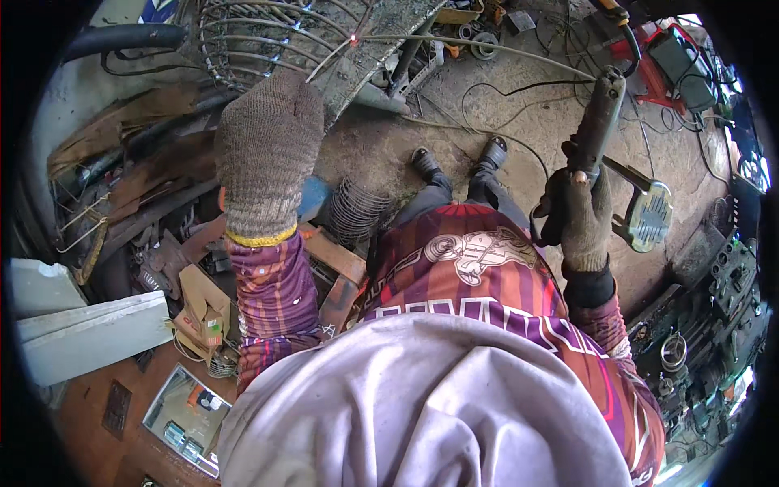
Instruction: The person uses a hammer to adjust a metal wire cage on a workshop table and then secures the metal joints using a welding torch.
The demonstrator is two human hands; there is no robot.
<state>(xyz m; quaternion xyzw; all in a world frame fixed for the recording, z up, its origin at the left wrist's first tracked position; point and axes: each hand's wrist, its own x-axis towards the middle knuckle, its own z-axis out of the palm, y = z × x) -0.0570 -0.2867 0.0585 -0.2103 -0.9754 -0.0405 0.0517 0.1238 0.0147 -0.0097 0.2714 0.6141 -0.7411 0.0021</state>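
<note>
My right hand [586,215], in a grey-brown knit glove, is wrapped round the handle of a dark welding electrode holder [599,114]. From its jaws a long thin welding rod [479,45] runs left, its tip glowing red at a metal frame of curved bars [268,40]. My left hand [272,150], in a matching glove with a yellow cuff edge, is closed beside the frame's near side. A short thin rod [329,62] slants from near its fingers to the glowing spot. Whether the left hand grips that rod or a bar is hidden behind the glove.
The frame lies on a worn metal worktop [381,49]. Coiled wire rings [357,209] and scrap metal lie below left, beside white slabs [93,337]. Cables cross the floor toward a red-and-grey machine [680,69]. A ribbed pale-green piece [649,215] is near my right hand.
</note>
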